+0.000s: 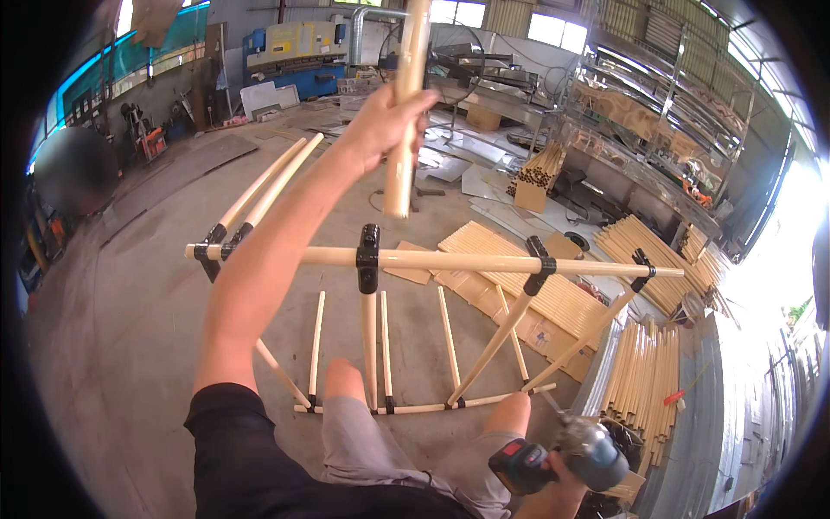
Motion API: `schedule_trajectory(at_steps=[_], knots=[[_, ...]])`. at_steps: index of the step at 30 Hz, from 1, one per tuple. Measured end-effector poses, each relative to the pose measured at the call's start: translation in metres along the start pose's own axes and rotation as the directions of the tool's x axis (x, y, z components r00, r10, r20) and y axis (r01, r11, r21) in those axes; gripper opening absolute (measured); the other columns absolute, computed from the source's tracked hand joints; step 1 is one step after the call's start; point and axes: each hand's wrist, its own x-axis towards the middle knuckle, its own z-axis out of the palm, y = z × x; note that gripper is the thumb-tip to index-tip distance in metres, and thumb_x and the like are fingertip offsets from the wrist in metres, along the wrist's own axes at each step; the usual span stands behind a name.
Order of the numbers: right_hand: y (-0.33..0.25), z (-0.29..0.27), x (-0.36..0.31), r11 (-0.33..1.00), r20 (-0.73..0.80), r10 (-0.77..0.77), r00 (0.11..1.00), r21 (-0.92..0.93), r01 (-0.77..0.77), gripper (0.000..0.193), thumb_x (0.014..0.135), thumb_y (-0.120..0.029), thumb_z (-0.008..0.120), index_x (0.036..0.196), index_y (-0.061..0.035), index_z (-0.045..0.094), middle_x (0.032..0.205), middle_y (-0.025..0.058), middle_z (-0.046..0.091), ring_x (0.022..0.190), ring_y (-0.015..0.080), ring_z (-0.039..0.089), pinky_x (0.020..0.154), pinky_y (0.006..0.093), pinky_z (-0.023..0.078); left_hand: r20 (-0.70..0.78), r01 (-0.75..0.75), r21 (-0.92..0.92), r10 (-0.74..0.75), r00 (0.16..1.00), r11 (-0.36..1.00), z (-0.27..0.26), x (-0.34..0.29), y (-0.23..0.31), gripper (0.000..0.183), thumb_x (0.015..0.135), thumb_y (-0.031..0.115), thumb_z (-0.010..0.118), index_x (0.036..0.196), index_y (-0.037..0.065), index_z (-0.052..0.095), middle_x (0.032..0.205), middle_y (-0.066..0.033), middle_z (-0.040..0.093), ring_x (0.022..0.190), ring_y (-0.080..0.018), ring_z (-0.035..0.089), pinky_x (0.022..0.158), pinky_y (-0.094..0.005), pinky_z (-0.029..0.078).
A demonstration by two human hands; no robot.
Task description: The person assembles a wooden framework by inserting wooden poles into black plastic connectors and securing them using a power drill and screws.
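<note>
My left hand (380,130) is raised, its fingers wrapped round a cream-coloured pipe (399,177) held almost upright. The pipe's lower end hangs just above a black pipe joint (368,259), apart from it. That joint sits on a long horizontal pipe (450,260), part of a frame of cream pipes and black joints in front of me. Low on the right, my right hand (564,484) grips a cordless drill (592,454) with a black and red battery. Its tip points up toward the frame's bottom rail (428,407).
Two pipes (285,179) stick out from the frame's left end. Loose cream pipes (641,368) lie in piles at the right, others on cardboard (553,339) beyond the frame. A metal rack (666,104) stands at the back right, a machine (294,56) at the back left.
</note>
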Motion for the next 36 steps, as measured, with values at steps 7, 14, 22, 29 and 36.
schedule_trajectory(at_steps=[7,14,22,29,36], knots=[[-0.073,0.106,0.057,0.894,0.556,-0.182,0.811,-0.249,0.372,0.037,0.077,-0.003,0.076,0.108,-0.0015,0.057,0.1,0.0074,0.062,0.091,0.0186,0.063,0.079,0.0307,0.05,-0.362,0.193,0.146,-0.129,0.923,0.97,-0.091,0.055,-0.143,0.023,0.088,0.013,0.055,0.078,-0.007,0.049,0.065,-0.011,0.054,0.045,-0.0249,0.059,0.037,-0.0419,0.05],[-0.078,0.11,0.095,0.658,0.682,-0.215,0.699,-0.427,0.62,0.052,0.072,-0.008,0.083,0.114,-0.0026,0.053,0.102,0.0063,0.064,0.093,0.0172,0.063,0.082,0.0311,0.05,-0.308,0.341,0.047,-0.311,0.899,0.939,-0.07,0.042,-0.159,0.025,0.09,0.018,0.057,0.092,-0.003,0.045,0.07,-0.0084,0.05,0.046,-0.021,0.056,0.038,-0.0389,0.049],[-0.123,0.141,0.124,0.683,0.694,-0.244,0.677,-0.373,0.628,0.05,0.069,-0.009,0.086,0.111,-0.0038,0.059,0.097,0.0039,0.066,0.085,0.0135,0.063,0.075,0.0297,0.053,-0.258,0.413,0.139,-0.37,0.892,0.9,-0.072,0.036,-0.167,0.022,0.089,0.016,0.056,0.085,-0.004,0.048,0.068,-0.0096,0.052,0.048,-0.0223,0.058,0.04,-0.0395,0.052],[-0.228,0.224,0.17,0.602,0.718,-0.232,0.656,-0.424,0.677,0.049,0.066,-0.011,0.088,0.108,-0.0048,0.065,0.093,0.0017,0.068,0.078,0.0102,0.063,0.068,0.0284,0.055,-0.016,0.517,0.169,-0.522,0.853,0.839,-0.052,0.04,-0.184,0.021,0.085,0.011,0.059,0.087,-0.009,0.054,0.068,-0.0142,0.058,0.057,-0.0283,0.066,0.047,-0.0411,0.057],[-0.271,0.347,0.212,0.549,0.716,0.282,0.639,-0.667,0.504,0.028,0.068,-0.011,0.081,0.091,-0.0044,0.067,0.067,0.0002,0.062,0.05,0.0078,0.053,0.047,0.0248,0.042,0.06,0.647,0.312,-0.694,0.718,0.696,-0.06,0.008,-0.166,0.023,0.081,0.007,0.063,0.095,-0.012,0.062,0.082,-0.0222,0.067,0.065,-0.0314,0.07,0.059,-0.0426,0.061]])
